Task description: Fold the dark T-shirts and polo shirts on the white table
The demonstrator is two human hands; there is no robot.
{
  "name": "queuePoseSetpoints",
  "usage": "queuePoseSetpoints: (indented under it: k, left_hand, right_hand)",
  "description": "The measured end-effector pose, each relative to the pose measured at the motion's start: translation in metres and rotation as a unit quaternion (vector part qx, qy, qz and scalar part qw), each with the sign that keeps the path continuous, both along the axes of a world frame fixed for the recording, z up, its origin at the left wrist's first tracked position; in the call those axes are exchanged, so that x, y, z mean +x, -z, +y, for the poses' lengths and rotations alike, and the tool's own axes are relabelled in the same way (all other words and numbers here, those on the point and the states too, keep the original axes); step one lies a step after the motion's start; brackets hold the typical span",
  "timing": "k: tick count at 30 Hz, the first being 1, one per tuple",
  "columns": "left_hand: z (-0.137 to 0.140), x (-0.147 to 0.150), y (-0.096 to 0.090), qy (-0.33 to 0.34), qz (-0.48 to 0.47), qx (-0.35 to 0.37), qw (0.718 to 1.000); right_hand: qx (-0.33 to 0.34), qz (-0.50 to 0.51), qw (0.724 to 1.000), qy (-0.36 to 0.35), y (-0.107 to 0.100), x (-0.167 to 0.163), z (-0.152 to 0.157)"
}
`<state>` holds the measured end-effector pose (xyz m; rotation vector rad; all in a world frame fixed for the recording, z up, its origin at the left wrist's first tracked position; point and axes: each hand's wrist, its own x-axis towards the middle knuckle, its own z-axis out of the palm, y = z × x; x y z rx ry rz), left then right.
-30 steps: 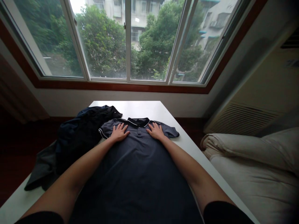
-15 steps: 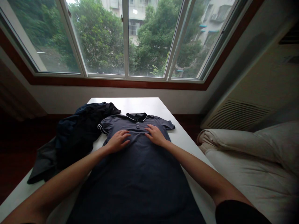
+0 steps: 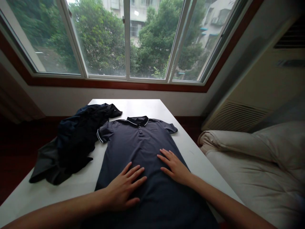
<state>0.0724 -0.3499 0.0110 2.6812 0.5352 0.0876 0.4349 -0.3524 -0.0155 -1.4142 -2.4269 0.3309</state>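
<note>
A dark grey-blue polo shirt lies spread face up, its black collar with white edging toward the window. My left hand rests on the lower left part of the shirt, fingers spread. On the right side of the shirt's body, a little farther up, my right hand lies with its fingers stretched out. Neither hand grips the cloth. The shirt's lower end runs out of view at the bottom, partly hidden behind my left hand and forearm.
The shirt lies on a white table. A heap of dark clothes occupies the table's left side. To the right stands a beige sofa, with an upright appliance behind it. Beyond the table is a window.
Both hands have slid down the shirt from the chest toward me, the left hand farther than the right. More of the shirt's chest shows now, and small lettering is visible there.
</note>
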Motion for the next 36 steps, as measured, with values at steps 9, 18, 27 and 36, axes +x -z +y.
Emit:
queuePoseSetpoints:
  k: [9,18,27,36]
  left_hand:
    - [0.126,0.021,-0.003,-0.219,-0.097,0.061,0.969]
    - [0.277,0.058,0.010,-0.374,-0.050,0.142,0.915]
    - [0.312,0.086,0.051,-0.418,0.050,0.128,0.898]
    - [0.347,0.077,0.058,-0.427,0.068,0.060,0.900]
  right_hand:
    - [0.024,0.074,0.997,0.013,-0.027,-0.001,0.097]
    - [0.061,0.026,0.991,0.115,-0.016,-0.041,0.256]
    - [-0.019,-0.075,0.987,0.144,0.023,-0.053,0.309]
    - [-0.075,-0.059,0.979,0.178,0.034,-0.046,0.330]
